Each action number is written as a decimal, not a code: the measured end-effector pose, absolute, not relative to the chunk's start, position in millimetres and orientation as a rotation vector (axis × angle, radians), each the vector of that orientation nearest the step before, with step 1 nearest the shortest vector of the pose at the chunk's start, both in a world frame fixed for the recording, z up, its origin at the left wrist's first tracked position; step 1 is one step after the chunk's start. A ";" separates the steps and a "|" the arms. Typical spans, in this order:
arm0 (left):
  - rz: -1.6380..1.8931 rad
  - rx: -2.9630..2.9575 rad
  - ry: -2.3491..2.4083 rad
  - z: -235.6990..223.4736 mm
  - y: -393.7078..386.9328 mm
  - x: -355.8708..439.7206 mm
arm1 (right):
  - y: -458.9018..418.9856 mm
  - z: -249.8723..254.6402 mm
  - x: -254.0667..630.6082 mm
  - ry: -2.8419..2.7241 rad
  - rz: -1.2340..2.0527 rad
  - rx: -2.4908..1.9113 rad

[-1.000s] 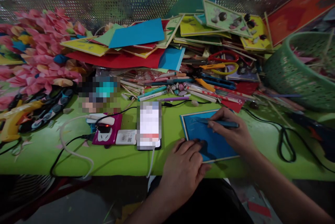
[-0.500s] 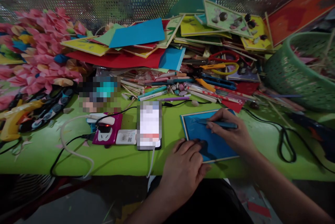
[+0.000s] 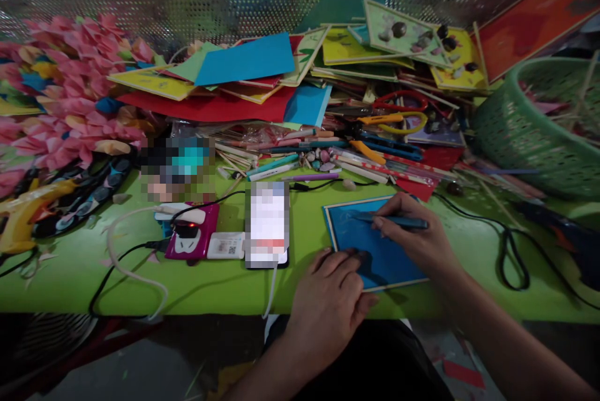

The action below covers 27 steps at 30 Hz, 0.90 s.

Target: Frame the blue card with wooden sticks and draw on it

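Observation:
A blue card (image 3: 347,248) edged with pale thin sticks lies on the green table (image 3: 206,292). My right hand (image 3: 412,229) grips a blue pen (image 3: 407,222), its tip at the card's upper left, where faint marks show. Flat across the card's lower left corner rests my left hand (image 3: 330,288), fingers stretched out and holding nothing. Left of the card lies a phone (image 3: 267,223) with a lit, blurred screen and a white cable.
Behind the card are scattered pens (image 3: 276,167), scissors (image 3: 398,120) and stacked coloured cards (image 3: 246,60). A green basket (image 3: 539,126) stands at right. Magenta power strip (image 3: 193,232), yellow glue gun (image 3: 35,207) and pink paper flowers (image 3: 84,76) occupy the left. Black cable (image 3: 504,245) loops at right.
My right hand and the pen have shifted very slightly to the right. My left hand and the card have stayed in place.

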<state>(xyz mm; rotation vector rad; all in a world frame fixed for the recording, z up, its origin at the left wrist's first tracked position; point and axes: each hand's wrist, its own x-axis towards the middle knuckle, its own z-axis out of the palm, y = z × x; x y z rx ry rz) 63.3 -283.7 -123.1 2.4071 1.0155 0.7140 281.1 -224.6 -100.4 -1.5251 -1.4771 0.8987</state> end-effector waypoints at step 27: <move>0.721 2.391 1.013 -124.4 -284.7 62.9 | -223.7 -96.9 274.4 -1.483 0.869 -1.538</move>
